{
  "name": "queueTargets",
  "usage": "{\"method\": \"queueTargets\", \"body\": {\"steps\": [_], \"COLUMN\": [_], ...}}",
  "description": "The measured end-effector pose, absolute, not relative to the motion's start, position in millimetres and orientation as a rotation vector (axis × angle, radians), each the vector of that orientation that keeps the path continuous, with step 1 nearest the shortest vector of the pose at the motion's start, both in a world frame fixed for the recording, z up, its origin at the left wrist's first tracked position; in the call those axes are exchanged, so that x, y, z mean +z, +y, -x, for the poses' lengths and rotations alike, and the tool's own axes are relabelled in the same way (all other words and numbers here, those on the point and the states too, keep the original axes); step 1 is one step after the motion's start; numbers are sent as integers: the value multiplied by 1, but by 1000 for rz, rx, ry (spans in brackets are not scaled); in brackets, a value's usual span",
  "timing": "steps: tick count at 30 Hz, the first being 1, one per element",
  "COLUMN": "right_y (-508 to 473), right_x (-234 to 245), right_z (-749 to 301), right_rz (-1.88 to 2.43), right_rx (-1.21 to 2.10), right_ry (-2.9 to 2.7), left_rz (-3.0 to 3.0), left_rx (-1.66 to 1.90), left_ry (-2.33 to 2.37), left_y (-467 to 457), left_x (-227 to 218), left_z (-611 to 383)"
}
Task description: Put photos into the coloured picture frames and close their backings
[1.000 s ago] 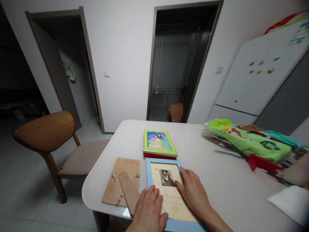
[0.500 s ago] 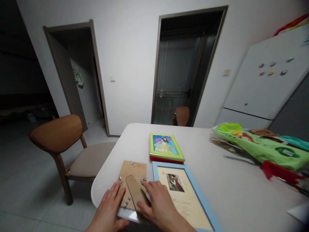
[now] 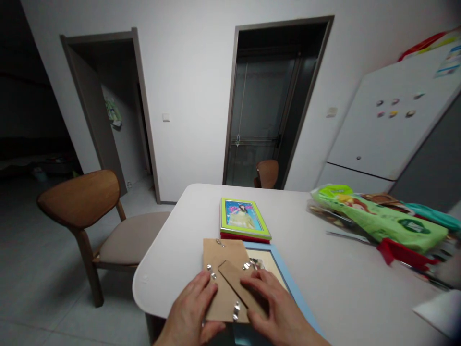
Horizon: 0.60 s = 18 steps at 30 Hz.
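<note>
A brown picture frame backing board (image 3: 225,252) with metal clips and a folding stand strip lies between my two hands. My left hand (image 3: 192,307) grips its left edge, the fingers on top and the thumb at the near edge. On the right side, my right hand (image 3: 275,305) holds the board with its fingers over the stand strip. Partly under the board lies a light blue picture frame (image 3: 283,266) with a cream insert. Beyond it sits a lime green picture frame (image 3: 265,226) with a princess picture, stacked on something red.
At the right of the white table (image 3: 173,250) lie a green plastic package (image 3: 389,216), a red-handled object (image 3: 403,254) and a thin metallic tool (image 3: 347,236). A white paper (image 3: 437,310) is near the right edge. A wooden chair (image 3: 82,197) stands at the left.
Both hands have moved right with the backing board, which now covers part of the light blue frame. The camera view has shifted slightly.
</note>
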State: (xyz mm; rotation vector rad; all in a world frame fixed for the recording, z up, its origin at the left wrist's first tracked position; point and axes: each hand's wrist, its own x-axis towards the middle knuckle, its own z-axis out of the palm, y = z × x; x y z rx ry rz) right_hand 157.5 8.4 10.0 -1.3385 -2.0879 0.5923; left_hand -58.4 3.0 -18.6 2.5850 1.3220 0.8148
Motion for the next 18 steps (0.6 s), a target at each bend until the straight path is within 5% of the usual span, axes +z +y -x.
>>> {"method": "queueTargets", "body": {"steps": [5, 18], "right_y": [2, 19], "right_x": [-10, -36], "right_z": [-219, -234], "right_rz": [1545, 1555], "right_rx": [656, 287], "right_ry": [-2046, -2139], "left_rz": [-2460, -2380], "left_rx": [491, 412], "left_ry": [1271, 1268], "left_y": [4, 11], "left_x": [-10, -13], "left_z": [-9, -20]}}
